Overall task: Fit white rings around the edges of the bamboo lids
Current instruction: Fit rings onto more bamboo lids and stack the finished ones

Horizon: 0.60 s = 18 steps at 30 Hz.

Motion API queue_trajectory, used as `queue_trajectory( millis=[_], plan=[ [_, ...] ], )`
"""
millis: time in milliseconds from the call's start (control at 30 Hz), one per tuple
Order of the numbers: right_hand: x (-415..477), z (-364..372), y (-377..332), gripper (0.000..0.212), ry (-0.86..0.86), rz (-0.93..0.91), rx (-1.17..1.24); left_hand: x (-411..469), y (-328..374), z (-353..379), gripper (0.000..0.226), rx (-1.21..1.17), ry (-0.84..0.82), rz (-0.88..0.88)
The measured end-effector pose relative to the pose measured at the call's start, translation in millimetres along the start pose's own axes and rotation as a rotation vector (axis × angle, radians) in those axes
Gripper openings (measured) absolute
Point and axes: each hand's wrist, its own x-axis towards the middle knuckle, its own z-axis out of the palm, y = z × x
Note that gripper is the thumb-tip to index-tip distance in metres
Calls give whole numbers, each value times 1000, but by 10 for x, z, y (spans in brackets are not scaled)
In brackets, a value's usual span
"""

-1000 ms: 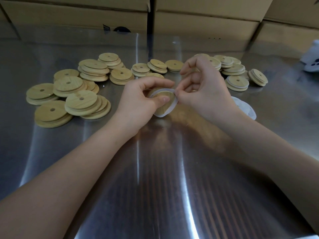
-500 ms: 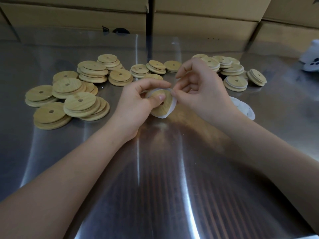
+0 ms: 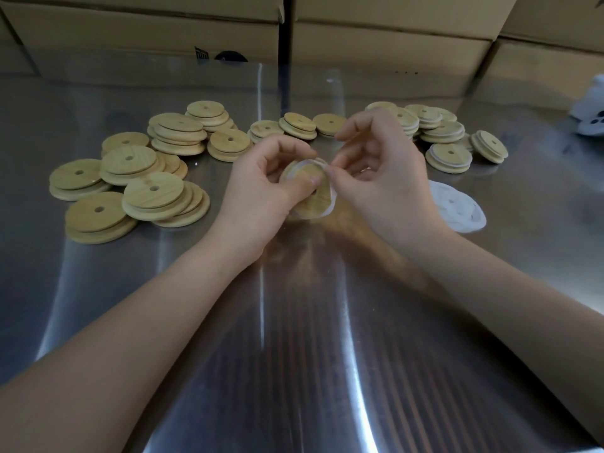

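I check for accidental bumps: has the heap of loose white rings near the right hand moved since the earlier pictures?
No. The heap of white rings lies where it was, the same gap from the ringed lids behind it.

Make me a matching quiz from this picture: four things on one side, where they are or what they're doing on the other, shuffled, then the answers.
1. left hand
2. right hand
3. loose ring pile
4. cardboard boxes

A. behind the far edge of the table
B. pinches the white ring
C. lies to the right of the right hand
D. grips the bamboo lid

Pairs: 1-D, 2-B, 3-C, 4-A
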Motion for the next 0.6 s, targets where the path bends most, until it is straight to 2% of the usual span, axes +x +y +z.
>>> queue_trajectory(
  millis=[200,433,600],
  plan=[
    [19,-35,-10,35,-5,36,-2,13,19,12,26,118,-3,21],
    [94,-105,4,42,-81,170,127,43,7,-22,33,71,-29,-35],
    [134,-156,21,43,-180,195,204,34,-4,-30,32,-13,-45,-108]
  ],
)
